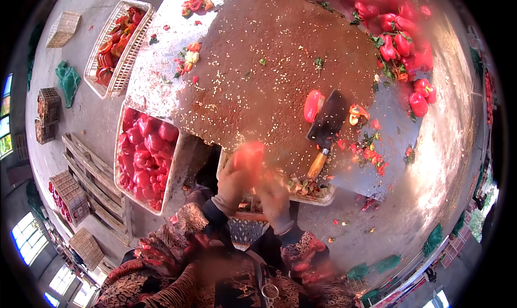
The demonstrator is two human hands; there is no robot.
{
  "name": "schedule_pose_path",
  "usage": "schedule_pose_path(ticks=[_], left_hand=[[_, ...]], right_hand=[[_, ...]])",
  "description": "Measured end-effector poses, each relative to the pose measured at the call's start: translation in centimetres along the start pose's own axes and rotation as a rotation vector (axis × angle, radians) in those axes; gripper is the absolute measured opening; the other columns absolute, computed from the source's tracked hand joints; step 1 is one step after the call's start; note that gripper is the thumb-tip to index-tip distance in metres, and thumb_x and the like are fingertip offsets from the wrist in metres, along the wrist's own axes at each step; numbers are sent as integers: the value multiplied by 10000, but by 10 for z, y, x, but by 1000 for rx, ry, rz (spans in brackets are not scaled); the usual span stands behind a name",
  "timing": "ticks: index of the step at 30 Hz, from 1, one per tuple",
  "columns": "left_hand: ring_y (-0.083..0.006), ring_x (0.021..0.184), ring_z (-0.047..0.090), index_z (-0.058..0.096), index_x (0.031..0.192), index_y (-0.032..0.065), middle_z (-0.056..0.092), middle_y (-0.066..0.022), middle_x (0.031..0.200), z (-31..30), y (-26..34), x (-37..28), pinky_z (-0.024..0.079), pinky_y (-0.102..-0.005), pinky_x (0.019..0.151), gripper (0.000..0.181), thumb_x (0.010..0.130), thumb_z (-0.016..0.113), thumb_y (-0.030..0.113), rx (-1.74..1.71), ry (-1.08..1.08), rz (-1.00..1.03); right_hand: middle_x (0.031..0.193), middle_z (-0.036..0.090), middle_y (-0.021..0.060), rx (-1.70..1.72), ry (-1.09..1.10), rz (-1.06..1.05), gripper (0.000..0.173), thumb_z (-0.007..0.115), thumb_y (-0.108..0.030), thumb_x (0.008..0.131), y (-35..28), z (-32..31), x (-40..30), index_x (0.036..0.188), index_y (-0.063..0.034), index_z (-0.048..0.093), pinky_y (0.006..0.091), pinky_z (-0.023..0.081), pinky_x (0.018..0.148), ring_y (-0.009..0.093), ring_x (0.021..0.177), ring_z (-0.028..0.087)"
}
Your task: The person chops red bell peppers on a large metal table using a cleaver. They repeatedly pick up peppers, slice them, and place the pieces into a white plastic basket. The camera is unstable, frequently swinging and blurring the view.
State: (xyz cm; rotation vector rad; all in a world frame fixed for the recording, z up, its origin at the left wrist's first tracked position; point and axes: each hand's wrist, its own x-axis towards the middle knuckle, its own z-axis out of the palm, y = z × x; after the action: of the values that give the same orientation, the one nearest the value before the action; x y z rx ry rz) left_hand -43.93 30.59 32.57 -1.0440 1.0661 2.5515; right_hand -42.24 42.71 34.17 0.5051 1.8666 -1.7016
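At the near edge of a brown work board (278,78), my left hand (231,183), apparently gloved, grips a red bell pepper (249,156). Close beside it is my right hand (272,199), its fingers blurred; whether it also touches the pepper is unclear. A cleaver (329,114) with a wooden handle (317,165) lies on the board to the right. Against its blade's left side rests a red pepper piece (312,106), and right of the blade lies an orange-red cut piece (358,114). Pale seeds are scattered over the board.
Whole red peppers (398,45) are heaped at the far right. A crate of red peppers (146,154) stands left, with a white crate of cut pieces (117,45) beyond. Below the board's near edge sits a tray of scraps (310,191). A wooden pallet (97,191) lies left.
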Motion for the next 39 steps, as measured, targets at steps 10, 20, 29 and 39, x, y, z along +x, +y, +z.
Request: schedule_pose_path(ticks=[10, 20, 29, 39], left_hand=[[-152, 1059, 510, 353, 1369, 19, 466, -86, 1279, 12, -9, -3, 429, -254, 890, 676, 715, 413, -143, 274, 63, 60], [-170, 1018, 552, 460, 1261, -46, 564, -99, 1157, 16, 1, 2, 446, -274, 880, 510, 759, 416, -121, 172, 100, -46], [-107, 931, 563, 516, 1219, -19, 604, -56, 1055, -10, -18, 6, 454, -232, 812, 387, 839, 468, -68, 618, -91, 238], [-136, 815, 637, 575, 1141, 30, 663, -105, 910, -8, -1, -3, 500, -266, 698, 322, 830, 529, -38, 1195, -218, 431]], right_hand=[[609, 577, 90, -300, 182, -232, 142, 581, -112, 821, 6, 19, 6, 850, 22, 615, 303, 435, 516, 126, 558, 549], [626, 564, -2, 372, -300, 326, 77, 559, -71, 806, -28, -5, 6, 793, -16, 612, 213, 418, 468, 50, 520, 513], [599, 564, 184, -580, 58, -320, 249, 583, -268, 832, -16, -13, 16, 734, -39, 586, 437, 433, 492, 369, 580, 586], [565, 515, -13, 391, -317, 307, 196, 533, -175, 876, -11, -24, 25, 832, -3, 616, 240, 372, 459, 58, 516, 478]])
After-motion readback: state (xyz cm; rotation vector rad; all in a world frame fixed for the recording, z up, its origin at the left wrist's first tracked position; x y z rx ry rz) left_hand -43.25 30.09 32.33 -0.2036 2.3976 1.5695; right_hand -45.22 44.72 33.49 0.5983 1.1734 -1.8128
